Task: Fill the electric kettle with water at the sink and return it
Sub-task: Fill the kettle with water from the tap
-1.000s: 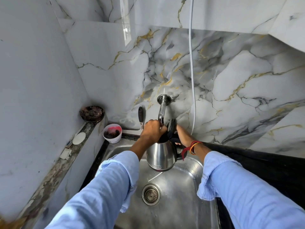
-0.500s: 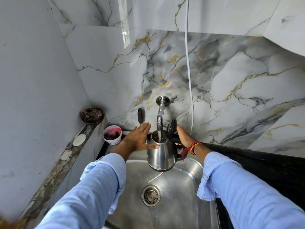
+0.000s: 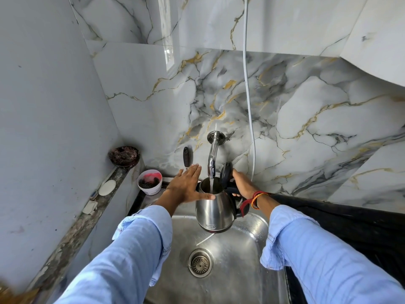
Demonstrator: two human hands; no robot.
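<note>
Your right hand (image 3: 242, 183) grips the shiny round metal kettle (image 3: 215, 212)'s black handle; your left hand (image 3: 186, 185) lies flat, fingers spread, on its left side.

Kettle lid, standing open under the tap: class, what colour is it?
Black, unlike the kettle's shiny steel body; the lid shows in the head view.
</note>
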